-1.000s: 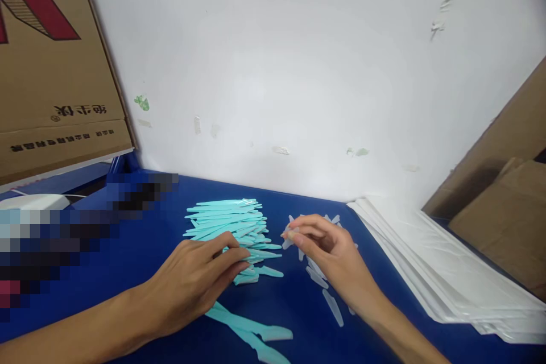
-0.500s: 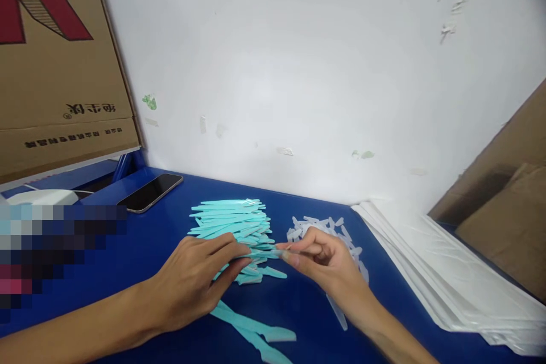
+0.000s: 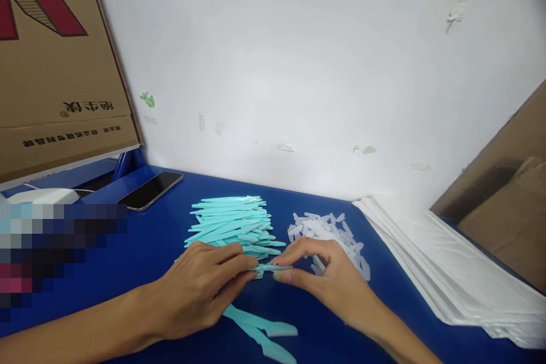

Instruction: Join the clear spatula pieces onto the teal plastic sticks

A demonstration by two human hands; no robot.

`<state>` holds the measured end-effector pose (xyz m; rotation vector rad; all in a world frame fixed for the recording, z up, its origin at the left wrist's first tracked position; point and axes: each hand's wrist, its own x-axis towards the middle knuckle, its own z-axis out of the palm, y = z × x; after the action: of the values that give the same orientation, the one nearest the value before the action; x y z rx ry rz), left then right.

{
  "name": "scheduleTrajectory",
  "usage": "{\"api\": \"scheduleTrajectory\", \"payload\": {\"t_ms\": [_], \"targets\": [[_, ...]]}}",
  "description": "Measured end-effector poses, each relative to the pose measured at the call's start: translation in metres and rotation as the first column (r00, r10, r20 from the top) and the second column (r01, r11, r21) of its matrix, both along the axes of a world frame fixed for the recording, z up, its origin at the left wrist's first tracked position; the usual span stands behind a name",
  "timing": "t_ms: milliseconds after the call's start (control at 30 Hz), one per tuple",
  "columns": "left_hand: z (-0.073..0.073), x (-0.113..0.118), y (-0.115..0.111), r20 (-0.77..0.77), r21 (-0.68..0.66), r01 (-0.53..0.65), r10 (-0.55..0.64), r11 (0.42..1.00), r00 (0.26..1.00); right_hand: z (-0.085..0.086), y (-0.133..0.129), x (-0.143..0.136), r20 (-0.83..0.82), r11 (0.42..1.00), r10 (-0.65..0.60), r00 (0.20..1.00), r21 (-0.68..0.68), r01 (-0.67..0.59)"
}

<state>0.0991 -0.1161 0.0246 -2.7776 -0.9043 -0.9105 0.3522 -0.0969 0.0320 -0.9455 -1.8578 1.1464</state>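
My left hand [image 3: 205,290] is closed around the handle of a teal eyebrow razor [image 3: 265,268], held level above the table. Between the thumb and fingertips of my right hand [image 3: 330,273] is a translucent blade cover [image 3: 285,267] at the razor's right end; how far it sits over the blade cannot be made out. Behind my left hand lies a pile of teal eyebrow razors [image 3: 230,219]. Loose translucent covers [image 3: 326,227] are heaped just beyond my right hand. Two more razors [image 3: 267,329] lie crossed on the near side, their handles partly hidden by my left hand.
On the blue table [image 3: 166,227] a phone [image 3: 151,190] lies at the back left. Flat white plastic bags [image 3: 439,261] are stacked at the right. Cardboard boxes stand at the left [image 3: 63,74] and right [image 3: 503,182]. A white wall [image 3: 298,68] closes the back.
Both hands have shifted slightly right and nearer with the razor, away from the pile. My right fingers now pinch along its end. A translucent strip below my right hand no longer shows.
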Motion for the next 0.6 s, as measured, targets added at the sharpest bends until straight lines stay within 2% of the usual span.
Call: {"api": "scheduleTrajectory", "payload": {"t_ms": [133, 233, 333, 433, 600], "targets": [[0.005, -0.001, -0.001, -0.089, -0.055, 0.015, -0.02, 0.998, 0.996, 0.007, 0.005, 0.008, 0.157, 0.981, -0.059, 0.986, 0.192, 0.028], [0.007, 0.0, -0.003, -0.215, -0.086, 0.036, -0.054, 0.996, 0.975, 0.003, 0.01, 0.013, 0.248, 0.932, -0.145, 0.958, 0.358, 0.049], [0.008, 0.001, -0.006, -0.292, -0.129, 0.06, -0.096, 0.99, 0.952, -0.005, 0.014, 0.017, 0.401, 0.84, -0.16, 0.902, 0.535, -0.089], [0.009, 0.001, -0.006, -0.283, -0.166, 0.074, -0.12, 0.983, 0.952, -0.012, 0.015, 0.016, 0.491, 0.769, -0.135, 0.86, 0.599, -0.221], [0.013, -0.004, 0.001, -0.319, -0.109, -0.014, -0.022, 0.994, 0.947, -0.014, 0.014, 0.013, 0.506, 0.698, -0.178, 0.844, 0.669, -0.254]]}}
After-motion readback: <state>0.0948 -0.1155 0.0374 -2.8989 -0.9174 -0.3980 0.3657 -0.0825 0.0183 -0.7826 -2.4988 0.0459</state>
